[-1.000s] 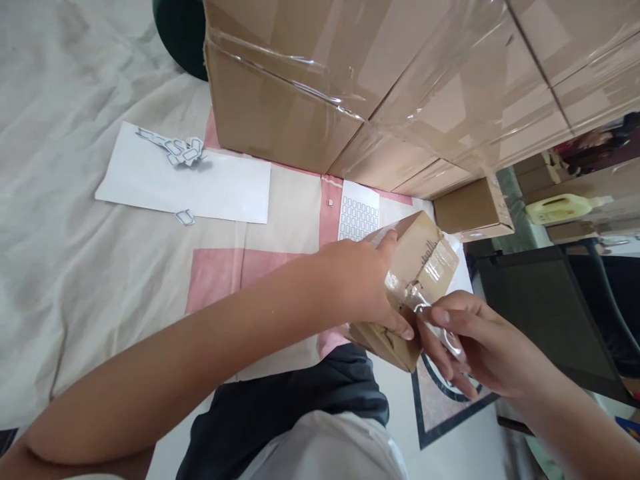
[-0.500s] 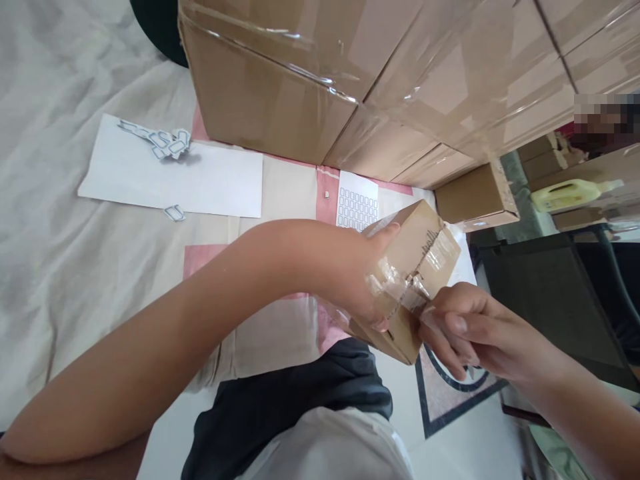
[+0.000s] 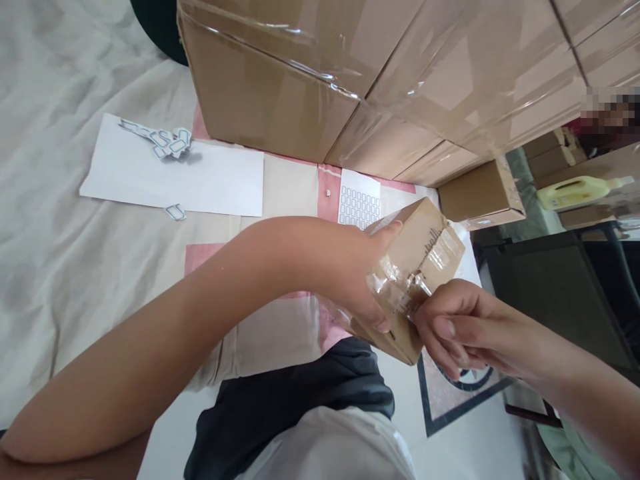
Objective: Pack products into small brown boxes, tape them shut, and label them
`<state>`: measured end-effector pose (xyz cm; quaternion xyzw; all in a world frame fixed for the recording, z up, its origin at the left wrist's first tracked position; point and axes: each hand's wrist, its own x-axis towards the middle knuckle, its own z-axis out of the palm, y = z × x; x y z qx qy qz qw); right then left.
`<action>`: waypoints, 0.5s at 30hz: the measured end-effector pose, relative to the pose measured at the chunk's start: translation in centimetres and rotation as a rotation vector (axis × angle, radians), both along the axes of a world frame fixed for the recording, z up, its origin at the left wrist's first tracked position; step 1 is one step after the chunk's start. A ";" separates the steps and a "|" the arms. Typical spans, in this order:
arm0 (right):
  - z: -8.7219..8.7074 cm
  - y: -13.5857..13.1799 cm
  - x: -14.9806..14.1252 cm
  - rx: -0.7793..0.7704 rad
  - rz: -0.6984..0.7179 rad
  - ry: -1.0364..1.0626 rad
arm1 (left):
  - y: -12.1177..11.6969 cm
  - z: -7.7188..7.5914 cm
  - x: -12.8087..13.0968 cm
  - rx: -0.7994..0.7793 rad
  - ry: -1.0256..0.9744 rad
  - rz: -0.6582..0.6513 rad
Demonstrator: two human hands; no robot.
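A small cardboard box point(image 3: 420, 233) is held tilted at the front edge of the cloth-covered surface. My left hand point(image 3: 373, 273) grips its near side, the thumb along the upper face and the fingers around the lower edge. Wrinkled clear packing tape point(image 3: 395, 283) crosses the end of the box. At that end, my right hand point(image 3: 455, 327) is closed, with curled fingers on the tape and the thumb laid over them. The right fingertips are partly hidden against the box.
Large taped cartons point(image 3: 270, 87) stand along the back, with a smaller box point(image 3: 477, 193) at their right end. White paper point(image 3: 215, 180) carries cut paper labels point(image 3: 170, 141); one label point(image 3: 175, 212) lies apart. A printed label sheet point(image 3: 359, 200) is behind the held box. A yellow bottle point(image 3: 575, 193) is farther right.
My right hand has shifted slightly left, closer against the taped end of the box. My left hand keeps its grip, and the box has barely moved.
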<state>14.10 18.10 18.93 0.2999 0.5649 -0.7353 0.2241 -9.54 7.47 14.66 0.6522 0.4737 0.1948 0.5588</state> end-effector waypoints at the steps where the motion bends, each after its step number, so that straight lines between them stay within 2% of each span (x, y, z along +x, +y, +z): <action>1: 0.0 0.0 0.0 0.004 0.000 -0.003 | 0.0 -0.1 -0.1 0.024 -0.020 -0.020; 4: 0.0 0.1 0.2 0.034 0.018 -0.002 | 0.0 -0.3 -0.5 0.029 -0.074 -0.056; 9: 0.0 0.4 0.0 0.049 0.091 -0.015 | 0.3 -0.8 -0.9 0.038 -0.117 -0.039; 15: 0.3 0.0 -1.1 0.014 0.040 -0.054 | 0.3 -1.0 -0.8 0.074 -0.071 -0.039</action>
